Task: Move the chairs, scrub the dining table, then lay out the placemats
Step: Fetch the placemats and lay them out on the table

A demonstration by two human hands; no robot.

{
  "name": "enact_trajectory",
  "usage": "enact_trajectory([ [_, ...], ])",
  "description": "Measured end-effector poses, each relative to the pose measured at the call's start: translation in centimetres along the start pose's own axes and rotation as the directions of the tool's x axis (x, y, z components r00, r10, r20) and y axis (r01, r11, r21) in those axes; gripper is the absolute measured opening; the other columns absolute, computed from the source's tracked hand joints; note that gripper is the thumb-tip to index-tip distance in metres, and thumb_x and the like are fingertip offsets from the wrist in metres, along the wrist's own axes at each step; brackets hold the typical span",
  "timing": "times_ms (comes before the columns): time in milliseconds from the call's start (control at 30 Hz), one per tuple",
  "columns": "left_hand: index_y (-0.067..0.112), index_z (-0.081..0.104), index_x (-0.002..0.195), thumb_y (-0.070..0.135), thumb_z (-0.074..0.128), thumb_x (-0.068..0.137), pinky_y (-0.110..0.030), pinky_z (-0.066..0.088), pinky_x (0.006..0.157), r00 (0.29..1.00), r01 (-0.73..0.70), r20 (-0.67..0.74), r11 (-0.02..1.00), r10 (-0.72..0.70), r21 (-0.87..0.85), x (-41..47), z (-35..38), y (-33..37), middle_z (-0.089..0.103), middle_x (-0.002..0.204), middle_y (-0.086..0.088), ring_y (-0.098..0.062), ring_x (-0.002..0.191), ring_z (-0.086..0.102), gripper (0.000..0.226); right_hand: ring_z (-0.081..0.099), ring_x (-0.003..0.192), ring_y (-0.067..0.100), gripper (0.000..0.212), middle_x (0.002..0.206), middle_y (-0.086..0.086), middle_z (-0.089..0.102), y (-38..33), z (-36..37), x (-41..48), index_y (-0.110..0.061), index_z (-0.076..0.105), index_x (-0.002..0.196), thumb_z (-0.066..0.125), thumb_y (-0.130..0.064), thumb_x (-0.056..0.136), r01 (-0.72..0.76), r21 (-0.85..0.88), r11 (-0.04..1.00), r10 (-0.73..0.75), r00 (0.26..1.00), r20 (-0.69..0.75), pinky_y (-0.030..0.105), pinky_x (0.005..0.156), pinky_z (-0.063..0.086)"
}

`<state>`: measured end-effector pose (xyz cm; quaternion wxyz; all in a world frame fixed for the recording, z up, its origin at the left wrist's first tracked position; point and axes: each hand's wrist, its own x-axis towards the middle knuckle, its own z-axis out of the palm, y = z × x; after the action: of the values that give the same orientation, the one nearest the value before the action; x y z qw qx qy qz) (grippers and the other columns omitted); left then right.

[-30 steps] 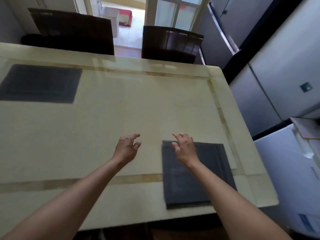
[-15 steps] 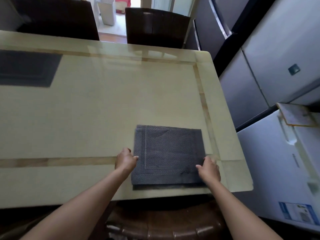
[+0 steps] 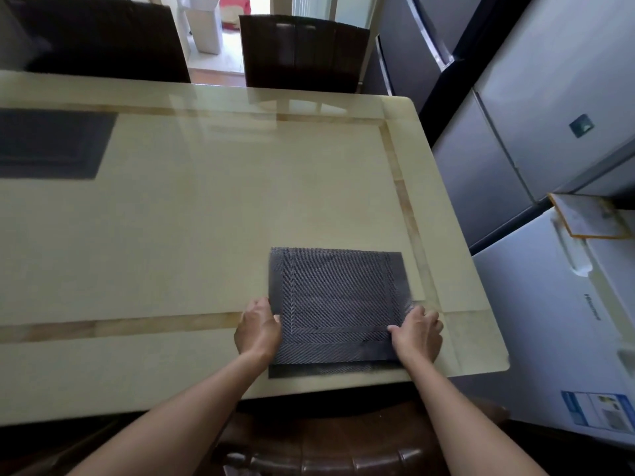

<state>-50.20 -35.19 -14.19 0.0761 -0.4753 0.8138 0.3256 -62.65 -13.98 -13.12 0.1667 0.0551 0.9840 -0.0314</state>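
Note:
A dark grey woven placemat (image 3: 338, 300) lies near the front right corner of the cream dining table (image 3: 192, 228), on top of another mat whose edge (image 3: 330, 370) shows beneath it. My left hand (image 3: 258, 329) grips the top mat's left edge near its front corner. My right hand (image 3: 417, 333) grips its right front corner. A second dark placemat (image 3: 51, 142) lies flat at the far left of the table.
Two dark chairs (image 3: 302, 51) (image 3: 99, 39) stand at the table's far side. A brown padded chair seat (image 3: 326, 448) sits under the near edge. Grey cabinets (image 3: 515, 132) and a white appliance (image 3: 567, 321) stand close on the right.
My hands moved from the mat's far edge to its two near corners and took hold. Since half a second ago the view and the hands have barely shifted.

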Motion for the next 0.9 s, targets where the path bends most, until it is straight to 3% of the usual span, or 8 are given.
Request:
enact_trajectory([
  [167,0.018,0.045,0.134,0.011,0.055,0.089,-0.034,0.046,0.088,0.996,-0.094,-0.009,0.989,0.093,-0.117,-0.9,0.1,-0.3,0.057,0.124,-0.005,-0.024,0.110,0.055,0.046,0.051,0.107,0.033,0.040,0.121,0.019,0.048,-0.3,-0.1,-1.2,-0.004,0.043,0.119,0.063,-0.013,0.086,0.063,0.032,0.998,-0.059,0.993,-0.105,0.036,0.079,0.046],
  [267,0.023,0.046,0.129,0.001,0.053,0.085,-0.033,0.049,0.079,0.993,-0.107,0.031,0.975,0.116,-0.195,-0.7,-0.2,-0.7,0.064,0.112,-0.007,-0.026,0.099,0.059,0.050,0.058,0.099,0.035,0.023,0.113,0.019,0.055,-0.1,-0.7,-1.3,-0.001,0.048,0.111,0.053,-0.003,0.088,0.069,0.126,0.990,-0.053,0.990,-0.129,0.035,0.072,0.044],
  [433,0.021,0.051,0.124,-0.005,0.052,0.083,-0.034,0.052,0.082,0.988,-0.134,0.031,0.933,0.153,-0.334,0.0,-0.8,-0.8,0.066,0.108,-0.008,-0.026,0.096,0.062,0.049,0.061,0.091,0.032,0.010,0.104,0.014,0.062,0.7,-1.2,-1.4,-0.004,0.054,0.099,0.053,-0.012,0.093,0.104,0.141,0.985,-0.076,0.979,-0.191,0.031,0.064,0.038],
  [500,0.021,0.054,0.121,-0.005,0.052,0.085,-0.032,0.051,0.075,0.980,-0.192,-0.018,0.915,0.198,-0.354,0.2,-1.1,-0.3,0.067,0.099,-0.005,-0.026,0.090,0.063,0.045,0.062,0.087,0.033,0.010,0.099,0.014,0.064,0.6,-1.5,-1.3,-0.004,0.054,0.098,0.054,-0.013,0.093,0.137,0.184,0.973,-0.086,0.961,-0.262,0.029,0.061,0.034],
  [633,0.023,0.057,0.118,-0.003,0.051,0.087,-0.033,0.050,0.069,0.966,-0.258,-0.119,0.881,0.230,-0.397,1.9,-2.4,2.0,0.063,0.088,-0.001,-0.024,0.082,0.062,0.041,0.062,0.080,0.031,0.006,0.093,0.012,0.066,-0.5,-2.9,1.3,-0.007,0.054,0.096,0.055,-0.012,0.093,0.221,0.289,0.932,-0.115,0.932,-0.343,0.033,0.059,0.043],
  [733,0.023,0.057,0.120,-0.004,0.051,0.087,-0.039,0.054,0.073,0.963,-0.268,-0.153,0.867,0.223,-0.421,4.5,-3.7,4.5,0.064,0.089,-0.001,-0.024,0.084,0.062,0.043,0.064,0.082,0.032,0.007,0.095,0.012,0.068,-2.3,-4.5,4.5,-0.008,0.054,0.097,0.057,-0.013,0.092,0.232,0.361,0.903,-0.105,0.935,-0.340,0.037,0.064,0.050],
  [900,0.020,0.057,0.121,-0.003,0.053,0.087,-0.029,0.047,0.064,0.958,-0.263,-0.226,0.860,0.178,-0.437,10.1,-4.8,9.9,0.064,0.089,-0.001,-0.021,0.080,0.061,0.041,0.063,0.086,0.034,0.008,0.098,0.014,0.068,-6.7,-7.5,11.9,-0.011,0.053,0.096,0.056,-0.017,0.093,0.235,0.426,0.874,-0.115,0.950,-0.290,0.035,0.065,0.044],
])
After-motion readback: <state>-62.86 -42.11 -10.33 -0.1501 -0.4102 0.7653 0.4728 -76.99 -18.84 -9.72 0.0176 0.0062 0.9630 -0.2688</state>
